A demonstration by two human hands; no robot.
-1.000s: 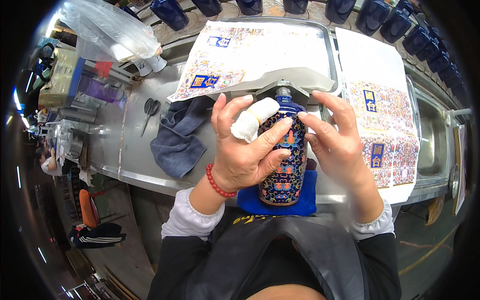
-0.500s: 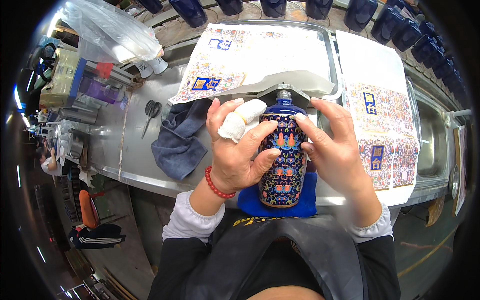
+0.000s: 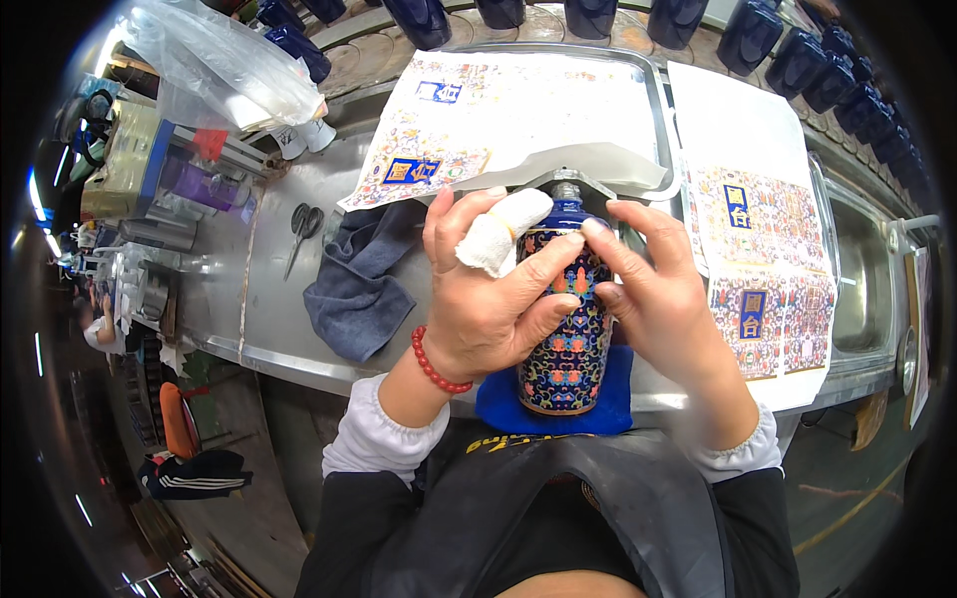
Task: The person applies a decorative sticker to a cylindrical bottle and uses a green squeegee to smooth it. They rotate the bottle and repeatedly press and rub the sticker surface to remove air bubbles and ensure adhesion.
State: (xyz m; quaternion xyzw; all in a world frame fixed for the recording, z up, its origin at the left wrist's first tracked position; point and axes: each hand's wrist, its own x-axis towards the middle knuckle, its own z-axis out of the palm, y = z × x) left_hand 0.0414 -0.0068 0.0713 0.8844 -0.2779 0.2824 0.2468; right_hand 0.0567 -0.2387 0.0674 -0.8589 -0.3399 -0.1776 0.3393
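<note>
A dark blue bottle (image 3: 564,374) covered in a colourful floral pattern lies with its clear neck pointing away from me, near a metal bracket (image 3: 598,182). Under its base is a bright blue cloth pad (image 3: 615,389). My left hand (image 3: 495,299) holds the bottle's left side, thumb and index finger pressed on the pattern. A white cloth wrap (image 3: 506,231) with a yellow band covers one of its fingers and touches the plain blue shoulder. From the right, my right hand (image 3: 658,284) grips the upper side, fingertips near the pattern's top edge; its lower fingers are partly hidden.
Patterned decal sheets (image 3: 768,289) lie on the right, others on a metal tray (image 3: 666,120) behind. Left are a grey-blue towel (image 3: 359,294) and scissors (image 3: 302,234). Several blue bottles (image 3: 590,15) stand on a curved conveyor at the back; a sink (image 3: 862,289) is right.
My left index finger and the wrapped finger have slid a little to the right across the bottle's shoulder. My right hand has barely shifted. The bottles at the back have moved right.
</note>
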